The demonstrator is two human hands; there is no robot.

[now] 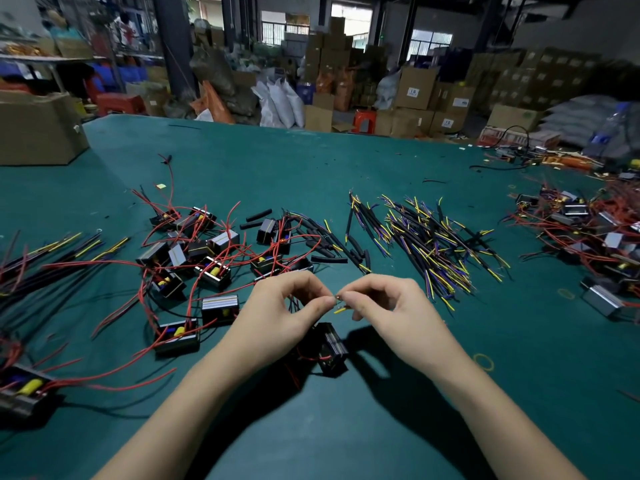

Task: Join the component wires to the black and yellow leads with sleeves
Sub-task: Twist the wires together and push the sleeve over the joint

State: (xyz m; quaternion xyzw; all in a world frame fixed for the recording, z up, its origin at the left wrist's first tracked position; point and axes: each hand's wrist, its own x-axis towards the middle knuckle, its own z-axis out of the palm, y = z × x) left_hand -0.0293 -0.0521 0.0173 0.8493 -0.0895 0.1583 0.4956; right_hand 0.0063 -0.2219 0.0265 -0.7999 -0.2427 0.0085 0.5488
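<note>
L hand (277,306) & R hand (388,306) pinching wire ends (337,298), joint prob. hidden by fingertips

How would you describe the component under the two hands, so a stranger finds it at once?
On the green table, look between the left hand and right hand, just below their meeting fingers. There lies a small black component with a thin red wire. Unlike the component pile further left, it lies alone, nearest the person.
</note>
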